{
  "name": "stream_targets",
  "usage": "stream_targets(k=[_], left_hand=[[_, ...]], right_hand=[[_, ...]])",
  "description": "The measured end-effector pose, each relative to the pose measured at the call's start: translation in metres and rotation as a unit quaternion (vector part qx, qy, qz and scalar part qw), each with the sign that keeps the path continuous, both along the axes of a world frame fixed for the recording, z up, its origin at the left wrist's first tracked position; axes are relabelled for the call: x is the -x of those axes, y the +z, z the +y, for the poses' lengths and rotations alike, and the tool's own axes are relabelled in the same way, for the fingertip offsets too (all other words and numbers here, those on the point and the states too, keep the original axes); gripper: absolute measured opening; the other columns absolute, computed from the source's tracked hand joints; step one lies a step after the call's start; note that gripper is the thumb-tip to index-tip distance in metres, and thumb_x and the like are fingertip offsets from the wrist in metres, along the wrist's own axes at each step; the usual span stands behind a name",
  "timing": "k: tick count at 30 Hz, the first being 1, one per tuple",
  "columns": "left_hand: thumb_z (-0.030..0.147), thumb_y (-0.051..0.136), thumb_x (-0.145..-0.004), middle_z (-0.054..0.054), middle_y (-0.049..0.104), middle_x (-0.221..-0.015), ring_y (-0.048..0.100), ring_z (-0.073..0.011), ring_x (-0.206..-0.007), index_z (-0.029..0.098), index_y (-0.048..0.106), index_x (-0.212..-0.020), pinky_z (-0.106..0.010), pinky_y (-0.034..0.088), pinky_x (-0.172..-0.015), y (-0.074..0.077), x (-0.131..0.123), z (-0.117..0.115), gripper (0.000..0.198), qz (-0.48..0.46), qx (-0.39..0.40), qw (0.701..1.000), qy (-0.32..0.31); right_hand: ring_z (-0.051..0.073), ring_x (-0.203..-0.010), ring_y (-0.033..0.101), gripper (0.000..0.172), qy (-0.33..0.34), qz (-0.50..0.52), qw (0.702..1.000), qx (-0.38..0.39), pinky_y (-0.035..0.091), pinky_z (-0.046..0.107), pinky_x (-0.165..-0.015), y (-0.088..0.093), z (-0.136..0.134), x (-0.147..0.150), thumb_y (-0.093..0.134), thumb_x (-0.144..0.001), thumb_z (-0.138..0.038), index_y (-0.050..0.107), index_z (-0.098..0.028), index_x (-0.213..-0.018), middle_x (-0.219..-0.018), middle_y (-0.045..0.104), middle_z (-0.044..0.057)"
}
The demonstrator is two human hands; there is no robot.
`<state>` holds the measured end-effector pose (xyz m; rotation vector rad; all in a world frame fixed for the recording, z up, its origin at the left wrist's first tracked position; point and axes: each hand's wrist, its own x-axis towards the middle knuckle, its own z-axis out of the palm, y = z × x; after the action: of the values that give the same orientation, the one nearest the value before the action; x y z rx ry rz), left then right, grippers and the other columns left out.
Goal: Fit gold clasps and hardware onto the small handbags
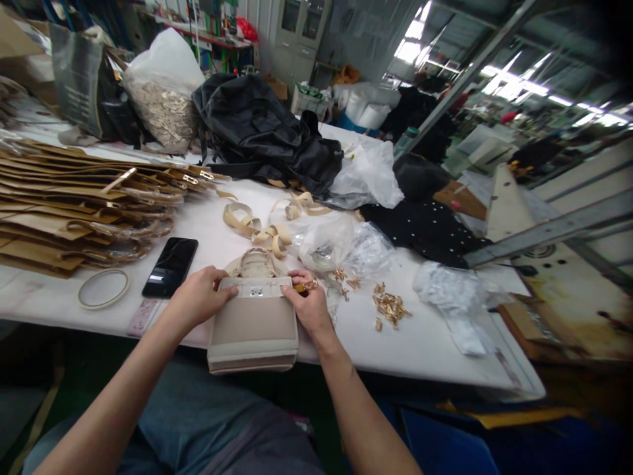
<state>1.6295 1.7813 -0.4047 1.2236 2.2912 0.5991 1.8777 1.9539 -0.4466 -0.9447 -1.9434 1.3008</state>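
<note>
A beige handbag [254, 326] stands at the table's front edge in front of me, its wrapped handle [257, 264] at the far side. Small metal fittings [256, 291] sit in the middle of its pale top strip. My left hand [205, 293] grips the strip's left end, thumb on top. At the right end, my right hand [309, 303] presses its thumb on the strip. Between that hand's fingers is a small yellow and gold-coloured thing [302, 287], whose kind I cannot make out. Gold-coloured metal fittings [390, 305] lie in a pile to the right.
Stacked tan bag pieces [74, 204] fill the left side. Nearer are a black phone [171, 267] and a tape roll [103, 289]. Behind the handbag lie curled beige strips [242, 221], clear plastic bags [326, 244] and a black backpack [267, 125]. A metal bar [554, 227] crosses at right.
</note>
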Motion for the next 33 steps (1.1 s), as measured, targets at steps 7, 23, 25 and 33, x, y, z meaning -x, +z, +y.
stream_targets(k=[7,23,25,33], left_hand=[[0.064,0.075,-0.095,-0.01,0.076,-0.119,0.075,-0.0331,-0.106,0.025,0.08,-0.135,-0.042,0.053,-0.091,-0.017,-0.009,-0.008,0.057,-0.005,-0.035,0.996,0.085],[0.061,0.069,-0.102,-0.007,0.073,-0.153,0.067,-0.0382,-0.145,0.031,0.09,-0.115,-0.061,0.048,-0.134,-0.061,-0.031,-0.002,0.039,-0.062,-0.209,0.974,0.066],[0.061,0.069,-0.102,-0.006,0.073,-0.152,0.069,-0.0375,-0.144,0.032,0.09,-0.116,-0.06,0.048,-0.135,-0.063,-0.035,-0.002,0.039,-0.043,-0.223,0.971,0.077],[0.055,0.055,-0.112,-0.005,0.073,-0.151,0.069,-0.0348,-0.143,0.031,0.085,-0.121,-0.055,0.048,-0.135,-0.064,-0.057,-0.006,0.039,0.038,-0.246,0.965,0.081]], right_hand=[[0.028,-0.127,0.072,0.055,-0.044,0.05,0.998,0.011,0.058,0.042,-0.113,-0.009,-0.01,-0.005,0.081,-0.096,-0.036,0.069,-0.024,-0.148,-0.144,0.076,0.01],[0.024,-0.121,0.076,0.007,-0.049,0.095,0.993,-0.043,0.06,0.037,-0.11,-0.004,-0.008,-0.023,0.077,-0.096,-0.026,0.084,-0.026,-0.098,-0.127,0.077,0.006],[0.024,-0.119,0.077,0.006,-0.027,0.098,0.995,-0.001,0.059,0.038,-0.111,-0.003,-0.001,-0.026,0.083,-0.092,-0.028,0.087,-0.026,-0.096,-0.126,0.078,0.005],[0.021,-0.098,0.077,0.06,-0.059,0.102,0.991,0.069,0.064,0.033,-0.09,-0.004,-0.001,-0.029,0.089,-0.084,-0.034,0.072,-0.024,-0.14,-0.127,0.081,0.005]])
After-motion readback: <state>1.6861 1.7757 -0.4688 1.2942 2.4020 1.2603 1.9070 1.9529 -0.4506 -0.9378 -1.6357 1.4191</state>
